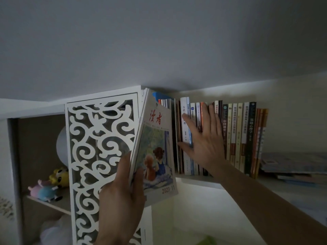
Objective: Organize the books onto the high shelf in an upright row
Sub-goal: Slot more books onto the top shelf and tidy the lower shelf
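The left hand [123,190] grips a magazine [155,149] by its lower spine edge, tilted, its top leaning toward the gap at the left end of the books [235,137] standing upright on the shelf [194,178]. The right hand [205,140] presses flat against the spines, fingers spread. A white fretwork panel [99,156] stands left, with plush toys [49,184] in the cubby behind it. Flat books [292,167] lie at the right.
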### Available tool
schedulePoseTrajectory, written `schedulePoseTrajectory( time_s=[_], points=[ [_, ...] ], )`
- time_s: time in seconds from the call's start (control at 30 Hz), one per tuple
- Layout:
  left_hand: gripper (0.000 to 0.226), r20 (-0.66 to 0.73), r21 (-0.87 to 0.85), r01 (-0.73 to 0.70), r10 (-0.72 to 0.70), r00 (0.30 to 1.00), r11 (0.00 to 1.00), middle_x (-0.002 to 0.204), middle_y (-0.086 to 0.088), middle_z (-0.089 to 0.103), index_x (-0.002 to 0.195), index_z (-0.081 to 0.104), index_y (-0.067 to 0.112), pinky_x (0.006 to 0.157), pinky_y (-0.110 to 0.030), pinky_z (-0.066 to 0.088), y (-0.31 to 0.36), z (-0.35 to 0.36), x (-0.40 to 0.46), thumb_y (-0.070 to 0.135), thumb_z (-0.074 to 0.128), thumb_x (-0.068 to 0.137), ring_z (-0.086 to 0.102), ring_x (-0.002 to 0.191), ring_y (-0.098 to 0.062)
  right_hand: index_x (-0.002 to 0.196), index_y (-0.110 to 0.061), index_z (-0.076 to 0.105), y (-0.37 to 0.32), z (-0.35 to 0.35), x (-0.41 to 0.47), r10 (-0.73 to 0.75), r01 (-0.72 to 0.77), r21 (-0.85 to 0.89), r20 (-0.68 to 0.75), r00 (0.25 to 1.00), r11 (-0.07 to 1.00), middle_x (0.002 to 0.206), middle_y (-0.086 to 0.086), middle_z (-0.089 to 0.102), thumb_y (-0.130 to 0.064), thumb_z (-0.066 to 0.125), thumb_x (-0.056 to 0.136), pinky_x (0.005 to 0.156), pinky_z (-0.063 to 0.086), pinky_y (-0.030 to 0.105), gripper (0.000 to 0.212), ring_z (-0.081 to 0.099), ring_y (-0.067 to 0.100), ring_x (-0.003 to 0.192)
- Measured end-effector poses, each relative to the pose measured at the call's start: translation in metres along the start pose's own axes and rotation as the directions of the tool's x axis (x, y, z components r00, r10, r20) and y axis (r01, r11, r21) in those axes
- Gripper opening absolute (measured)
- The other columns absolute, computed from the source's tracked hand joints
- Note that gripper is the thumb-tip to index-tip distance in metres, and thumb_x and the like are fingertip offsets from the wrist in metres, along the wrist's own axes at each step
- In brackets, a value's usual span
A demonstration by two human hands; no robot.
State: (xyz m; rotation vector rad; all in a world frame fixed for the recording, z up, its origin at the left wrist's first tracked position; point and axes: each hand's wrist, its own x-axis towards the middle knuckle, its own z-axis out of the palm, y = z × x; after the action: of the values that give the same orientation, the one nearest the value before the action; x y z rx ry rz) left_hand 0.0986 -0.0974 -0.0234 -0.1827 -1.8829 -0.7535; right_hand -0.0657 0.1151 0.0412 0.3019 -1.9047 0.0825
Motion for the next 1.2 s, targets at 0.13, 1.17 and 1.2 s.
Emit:
schedulePoseTrajectory(
  time_s=[0.13,1.17,1.2],
  points=[
    [0.038,-0.01,0.001,-0.007,0.007,1.0,1.0,0.056,0.022,0.045,0.13,0.056,0.017,0.04,-0.005,0.035,-0.001,0.003,0.0,0.018,0.068,0.094,0.056,0.052,0.011,0.16,-0.034,0.019,0.0,-0.002,-0.002,0.038,-0.038,-0.008,-0.035,0.999,0.999,0.167,0.025,-0.005,-0.072,0.056,0.085,0.123,0.012,0.058,0.092,-0.005,0.041,0.155],
    [0.036,0.049,0.058,-0.123,0.12,0.992,0.991,0.107,-0.008,0.073,0.139,0.035,0.028,0.06,-0.038,0.063,0.014,0.098,0.087,0.029,0.048,0.105,0.071,0.068,-0.02,0.109,-0.03,0.071,0.004,-0.006,0.012,-0.156,0.155,-0.044,-0.015,0.988,0.987,0.167,0.023,0.008,-0.076,0.038,0.086,0.12,0.012,0.063,0.062,0.0,0.047,0.154],
    [0.037,0.034,0.053,-0.143,0.141,0.989,0.988,0.102,-0.006,0.073,0.14,0.034,0.029,0.058,-0.037,0.063,0.011,0.107,0.084,0.031,0.044,0.105,0.07,0.065,-0.018,0.108,-0.029,0.071,0.005,-0.006,0.011,-0.164,0.163,-0.041,-0.015,0.986,0.986,0.167,0.023,0.008,-0.076,0.038,0.085,0.12,0.012,0.064,0.062,0.0,0.047,0.153]
  ],
)
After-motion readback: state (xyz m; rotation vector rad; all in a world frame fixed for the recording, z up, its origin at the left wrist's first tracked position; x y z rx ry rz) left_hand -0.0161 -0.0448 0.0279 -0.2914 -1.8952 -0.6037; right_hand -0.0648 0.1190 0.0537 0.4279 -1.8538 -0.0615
